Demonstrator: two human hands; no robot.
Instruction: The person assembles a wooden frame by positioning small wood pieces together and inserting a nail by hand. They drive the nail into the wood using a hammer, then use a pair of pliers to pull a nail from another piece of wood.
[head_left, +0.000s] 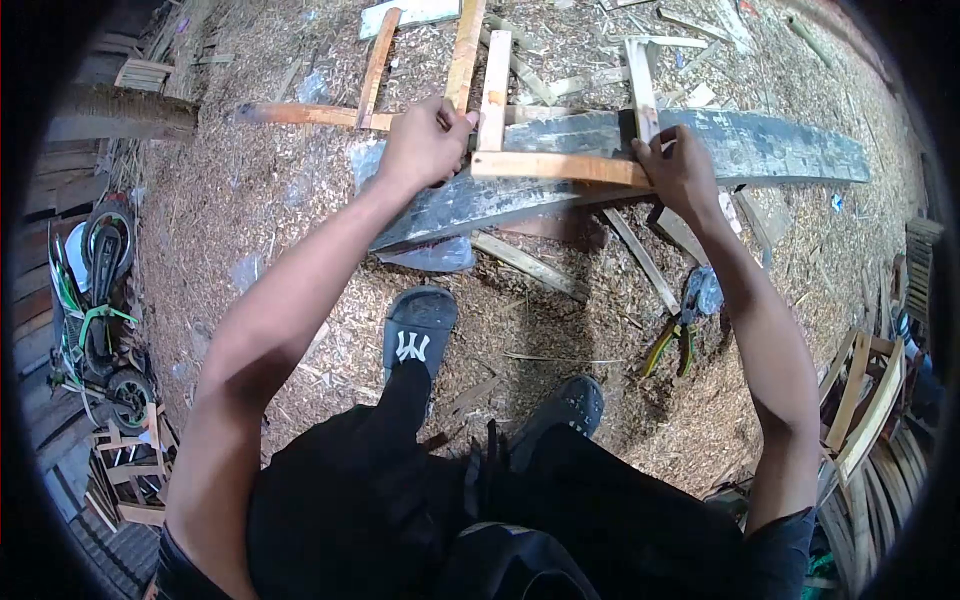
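Nearest, two dark sandals (pixel 422 315) are being worn on ground (pixel 220 230) that is being covered by wood chips. Pliers (pixel 680 325) are being supported there, near the right sandal. Farther off, a wooden frame (pixel 560 167) is being held over a weathered grey beam (pixel 780 150), its right corner being pinched by the closed fingers of the right hand (pixel 685 175). The left hand (pixel 425 145) is being curled beside the left end; its grip cannot be told. Beyond, loose slats (pixel 380 60) are being strewn about; a motorbike (pixel 95 280) is being stood leftward, by plank walling (pixel 35 290).
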